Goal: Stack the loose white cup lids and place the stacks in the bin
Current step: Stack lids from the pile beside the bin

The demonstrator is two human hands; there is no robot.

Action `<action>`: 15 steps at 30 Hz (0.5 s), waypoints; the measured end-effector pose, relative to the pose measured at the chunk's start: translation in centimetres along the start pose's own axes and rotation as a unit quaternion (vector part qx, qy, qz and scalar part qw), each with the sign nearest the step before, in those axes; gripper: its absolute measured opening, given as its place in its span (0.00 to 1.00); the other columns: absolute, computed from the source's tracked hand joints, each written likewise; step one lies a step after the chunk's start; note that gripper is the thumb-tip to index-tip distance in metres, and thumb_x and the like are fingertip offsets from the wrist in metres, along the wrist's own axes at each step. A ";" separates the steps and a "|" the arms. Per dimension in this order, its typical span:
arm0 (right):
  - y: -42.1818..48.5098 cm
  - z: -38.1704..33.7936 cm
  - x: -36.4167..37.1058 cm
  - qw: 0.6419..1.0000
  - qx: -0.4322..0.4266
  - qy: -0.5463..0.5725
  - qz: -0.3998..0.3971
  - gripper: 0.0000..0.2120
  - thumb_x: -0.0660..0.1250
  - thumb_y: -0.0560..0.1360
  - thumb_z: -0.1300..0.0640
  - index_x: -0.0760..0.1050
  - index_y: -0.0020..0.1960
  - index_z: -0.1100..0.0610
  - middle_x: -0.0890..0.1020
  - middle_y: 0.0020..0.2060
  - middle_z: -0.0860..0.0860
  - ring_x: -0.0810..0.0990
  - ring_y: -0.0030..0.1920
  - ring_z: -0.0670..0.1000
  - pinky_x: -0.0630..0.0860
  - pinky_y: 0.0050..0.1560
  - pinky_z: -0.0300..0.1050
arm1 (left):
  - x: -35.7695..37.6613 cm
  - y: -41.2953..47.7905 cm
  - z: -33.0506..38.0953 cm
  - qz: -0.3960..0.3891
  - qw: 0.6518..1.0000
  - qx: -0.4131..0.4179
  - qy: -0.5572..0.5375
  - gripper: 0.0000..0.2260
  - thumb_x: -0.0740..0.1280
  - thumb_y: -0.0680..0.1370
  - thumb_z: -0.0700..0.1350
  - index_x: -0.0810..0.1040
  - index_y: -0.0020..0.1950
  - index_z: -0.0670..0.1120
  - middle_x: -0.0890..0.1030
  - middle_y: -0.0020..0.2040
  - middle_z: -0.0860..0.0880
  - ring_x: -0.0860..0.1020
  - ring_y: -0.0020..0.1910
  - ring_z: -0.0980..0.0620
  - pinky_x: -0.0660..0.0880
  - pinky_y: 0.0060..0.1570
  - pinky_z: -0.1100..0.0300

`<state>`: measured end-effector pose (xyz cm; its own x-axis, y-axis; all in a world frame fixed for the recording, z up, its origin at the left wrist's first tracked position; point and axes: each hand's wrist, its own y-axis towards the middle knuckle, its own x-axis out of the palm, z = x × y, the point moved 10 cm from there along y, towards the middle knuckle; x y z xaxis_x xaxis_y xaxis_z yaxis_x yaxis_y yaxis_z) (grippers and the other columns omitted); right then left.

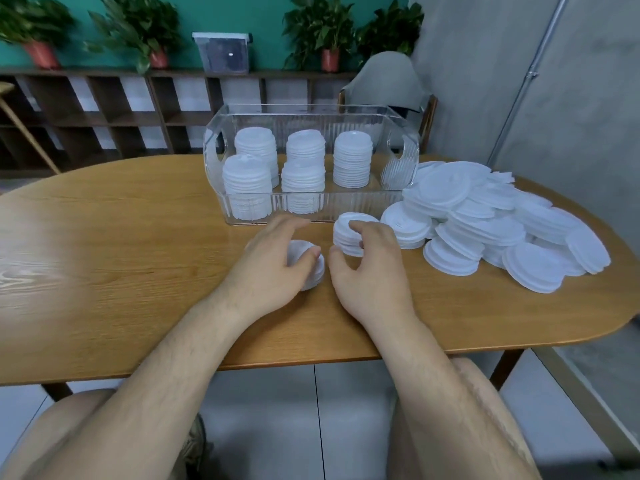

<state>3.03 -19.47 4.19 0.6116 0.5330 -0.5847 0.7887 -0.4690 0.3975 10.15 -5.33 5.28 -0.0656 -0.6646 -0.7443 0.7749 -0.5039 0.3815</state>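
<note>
A short stack of white lids [308, 263] on the wooden table [121, 237] is gripped by the left hand [273, 268]. A taller lid stack [348, 237], just in front of the clear ribbed bin [311, 112], is clasped by the right hand [370, 268]. Five lid stacks [352, 159] are held in the bin. A loose pile of lids [502, 220] is spread to the right.

arms: bare, no sleeves | left hand [273, 261]: no glove | right hand [370, 268]: no glove | knees: bare
</note>
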 end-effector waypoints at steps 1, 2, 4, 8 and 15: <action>0.2 0.3 -0.3 1.000 0.007 -0.006 0.010 0.25 0.68 0.77 0.51 0.71 0.72 0.57 0.71 0.70 0.53 0.69 0.71 0.52 0.67 0.71 0.46 | 0.6 0.7 0.6 -0.011 1.000 0.009 0.007 0.22 0.66 0.81 0.52 0.71 0.74 0.48 0.72 0.71 0.52 0.68 0.72 0.55 0.64 0.73 0.55; 0.4 0.7 -0.4 1.000 0.015 -0.013 0.014 0.26 0.68 0.77 0.51 0.70 0.73 0.58 0.71 0.70 0.54 0.68 0.72 0.54 0.67 0.71 0.47 | 1.3 1.5 1.0 -0.025 0.999 0.013 0.015 0.22 0.65 0.82 0.52 0.71 0.75 0.48 0.72 0.71 0.51 0.68 0.72 0.54 0.64 0.73 0.53; 0.7 1.3 -0.4 0.999 0.030 -0.022 0.011 0.28 0.68 0.77 0.49 0.69 0.74 0.58 0.69 0.71 0.55 0.66 0.73 0.55 0.66 0.71 0.48 | 2.6 2.8 1.4 -0.051 0.998 0.006 0.039 0.23 0.64 0.82 0.53 0.70 0.76 0.48 0.73 0.72 0.50 0.69 0.72 0.52 0.63 0.74 0.52; 1.1 1.9 -0.5 0.999 0.043 -0.023 0.008 0.28 0.67 0.78 0.50 0.67 0.75 0.58 0.70 0.71 0.56 0.67 0.73 0.56 0.66 0.70 0.49 | 3.8 4.7 1.9 -0.053 0.997 0.016 0.062 0.20 0.65 0.82 0.51 0.73 0.73 0.47 0.77 0.69 0.48 0.72 0.69 0.49 0.67 0.70 0.52; 1.6 2.0 0.6 0.998 0.041 -0.052 -0.019 0.28 0.64 0.78 0.50 0.65 0.75 0.56 0.70 0.71 0.56 0.66 0.71 0.57 0.67 0.69 0.49 | 4.0 5.7 1.7 -0.063 0.996 0.022 0.056 0.16 0.67 0.81 0.48 0.76 0.69 0.50 0.81 0.65 0.52 0.76 0.66 0.51 0.70 0.69 0.49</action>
<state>4.48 -21.27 3.09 0.5679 0.4774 -0.6705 0.8010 -0.5079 0.3168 13.22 -11.84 5.39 -0.0879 -0.5302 -0.8433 0.7363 -0.6048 0.3035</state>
